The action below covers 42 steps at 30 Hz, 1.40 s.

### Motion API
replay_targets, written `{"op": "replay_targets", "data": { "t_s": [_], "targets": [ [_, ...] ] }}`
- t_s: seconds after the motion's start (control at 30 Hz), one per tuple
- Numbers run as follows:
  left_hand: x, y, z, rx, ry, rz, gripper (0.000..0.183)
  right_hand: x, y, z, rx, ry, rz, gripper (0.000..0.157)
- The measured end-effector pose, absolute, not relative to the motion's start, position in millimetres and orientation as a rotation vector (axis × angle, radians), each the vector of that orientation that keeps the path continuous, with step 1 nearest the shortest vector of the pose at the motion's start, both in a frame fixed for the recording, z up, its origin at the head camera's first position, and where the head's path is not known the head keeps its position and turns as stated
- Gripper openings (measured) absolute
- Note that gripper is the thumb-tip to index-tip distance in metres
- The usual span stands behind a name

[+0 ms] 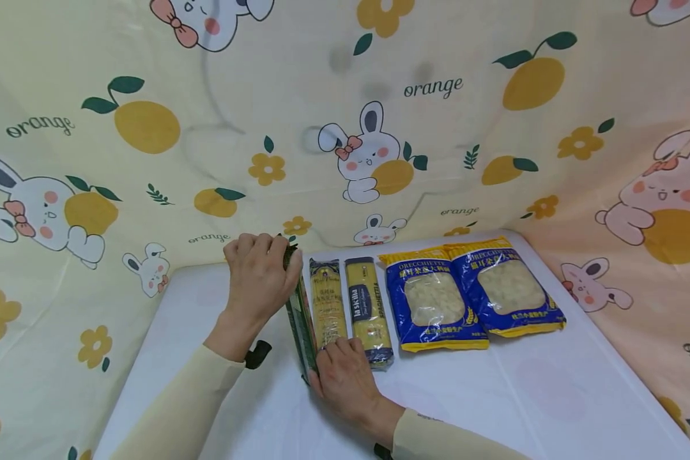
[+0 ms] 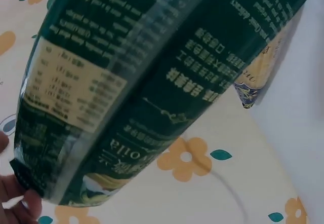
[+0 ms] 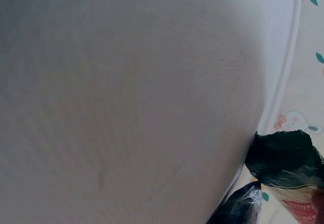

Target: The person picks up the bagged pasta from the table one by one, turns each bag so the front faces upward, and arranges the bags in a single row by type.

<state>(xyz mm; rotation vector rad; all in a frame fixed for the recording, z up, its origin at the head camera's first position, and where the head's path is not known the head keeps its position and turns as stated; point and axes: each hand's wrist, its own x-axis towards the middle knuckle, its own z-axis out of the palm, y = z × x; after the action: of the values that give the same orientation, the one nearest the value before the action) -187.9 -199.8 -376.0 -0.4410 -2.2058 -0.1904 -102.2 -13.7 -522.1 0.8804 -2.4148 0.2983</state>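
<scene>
A long green pasta packet [image 1: 300,329] stands tilted on its edge, left of the other packets. My left hand [image 1: 260,275] grips its far end from above, with fingertips [image 2: 31,203] at the corner in the left wrist view. That view also shows the green back with printed text and a pale nutrition table. My right hand [image 1: 347,383] holds the near end, thumb on the left side. Its fingers overlap the lower end of a gold pasta packet [image 1: 326,300]. In the right wrist view the dark green end [image 3: 283,158] shows at lower right.
A blue-labelled spaghetti packet [image 1: 368,306] lies to the right of the gold one. Two blue and yellow orecchiette bags [image 1: 434,300] [image 1: 508,291] lie further right, overlapping slightly. Behind the white table [image 1: 466,402] hangs a patterned cloth [image 1: 299,76].
</scene>
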Motion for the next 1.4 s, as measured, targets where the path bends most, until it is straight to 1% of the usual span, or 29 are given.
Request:
{"op": "replay_targets", "data": {
  "t_s": [0.13,0.2,0.33,0.57,0.67,0.77,1.0,1.17,1.4],
  "targets": [
    [-186,-197,-376,-0.396,-2.24,-0.132,0.052,-100,-16,-520,0.887,-2.448,0.262,0.036],
    [-185,-195,-375,-0.388,-2.255,-0.107,0.049,-99,-18,-518,0.898,-2.464,0.249,0.036],
    [-184,-193,-373,-0.405,-2.272,-0.074,0.035,-97,-19,-517,0.918,-2.468,0.217,0.038],
    [-180,-200,-376,-0.431,-2.29,-0.064,0.022,-95,-21,-516,1.043,-2.465,0.189,0.048],
    [-177,-208,-376,-0.443,-2.332,-0.068,0.02,-96,-22,-516,1.063,-2.483,0.221,0.047],
    [-176,-218,-378,-0.455,-2.375,-0.094,0.018,-102,-21,-516,1.025,-2.528,0.216,0.045],
    [-177,-243,-385,-0.401,-2.501,-0.28,0.011,-119,-25,-517,0.901,-2.605,0.109,0.051],
    [-178,-250,-391,-0.417,-2.503,-0.465,0.008,-124,-32,-517,0.88,-2.645,0.113,0.053],
    [-179,-252,-398,-0.469,-2.443,-0.501,0.011,-123,-37,-516,0.888,-2.669,0.163,0.052]
  ]
}}
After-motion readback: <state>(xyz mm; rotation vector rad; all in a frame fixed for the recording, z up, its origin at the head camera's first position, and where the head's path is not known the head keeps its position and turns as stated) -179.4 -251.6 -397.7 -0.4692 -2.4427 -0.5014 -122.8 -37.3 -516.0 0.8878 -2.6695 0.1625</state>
